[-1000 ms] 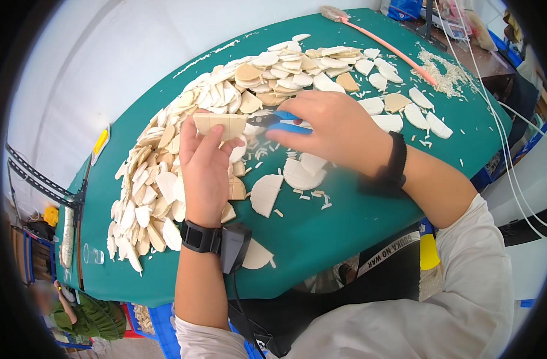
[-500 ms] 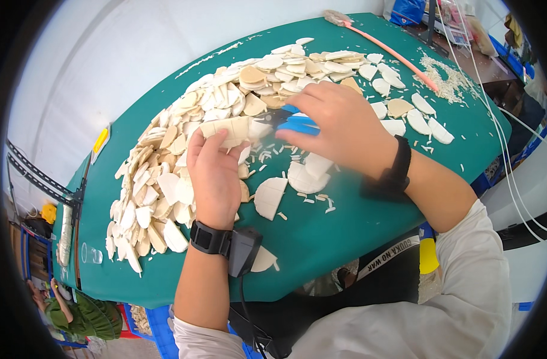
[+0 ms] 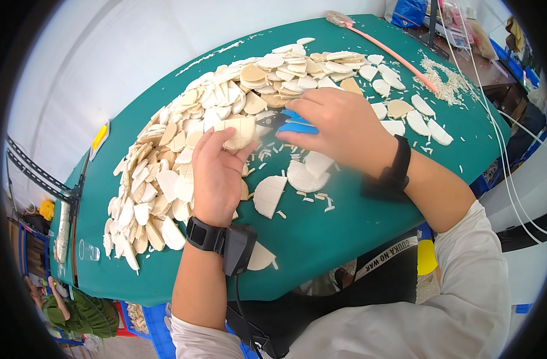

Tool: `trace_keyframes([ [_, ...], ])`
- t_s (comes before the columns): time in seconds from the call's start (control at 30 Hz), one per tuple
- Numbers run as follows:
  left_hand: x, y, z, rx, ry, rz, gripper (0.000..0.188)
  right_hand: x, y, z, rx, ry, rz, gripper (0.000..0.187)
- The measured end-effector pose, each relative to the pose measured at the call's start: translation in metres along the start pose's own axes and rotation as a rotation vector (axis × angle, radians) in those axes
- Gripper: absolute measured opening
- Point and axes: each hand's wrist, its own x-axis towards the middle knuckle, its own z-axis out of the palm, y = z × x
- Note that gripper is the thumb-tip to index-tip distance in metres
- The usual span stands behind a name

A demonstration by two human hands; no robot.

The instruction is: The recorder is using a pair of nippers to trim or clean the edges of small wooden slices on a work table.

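1. The left hand (image 3: 218, 173) pinches a cream, flat, line-scored slab (image 3: 243, 130) between thumb and fingers, above the green table (image 3: 369, 224).
2. The right hand (image 3: 345, 128) is wrapped around blue-handled cutters (image 3: 297, 127); I can't tell their blades' gap.
3. The slab lies just left of the cutters, long side roughly left to right, facing their blurred head.

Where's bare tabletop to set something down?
Front: green tabletop between the right wristband and front edge, right of the frontmost slice. Front left: between the slice pile and front edge, right of the clear cup. Crowded: the pile, and scraps beside the pink handle's end.
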Motion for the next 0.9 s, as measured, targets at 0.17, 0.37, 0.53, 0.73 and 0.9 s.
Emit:
trace_keyframes([
  [0.17, -0.003, 0.001, 0.008, 0.066, 0.002, 0.062, 0.018, -0.001, 0.001, 0.0, -0.019, -0.008, -0.015, 0.036],
  [0.37, -0.005, 0.005, 0.013, 0.221, -0.031, 0.113, 0.021, 0.0, 0.001, -0.002, -0.032, -0.024, -0.015, 0.036],
  [0.53, -0.002, 0.007, 0.012, 0.197, -0.075, 0.048, 0.022, -0.001, 0.002, 0.0, -0.047, -0.004, -0.015, 0.036],
  [0.73, -0.003, 0.009, 0.017, 0.205, -0.053, 0.062, 0.018, 0.0, 0.002, 0.0, -0.034, -0.004, -0.022, 0.036],
  [0.9, 0.0, 0.007, 0.011, 0.313, -0.061, 0.138, 0.017, 0.0, 0.002, 0.001, -0.029, -0.017, -0.002, 0.036],
])
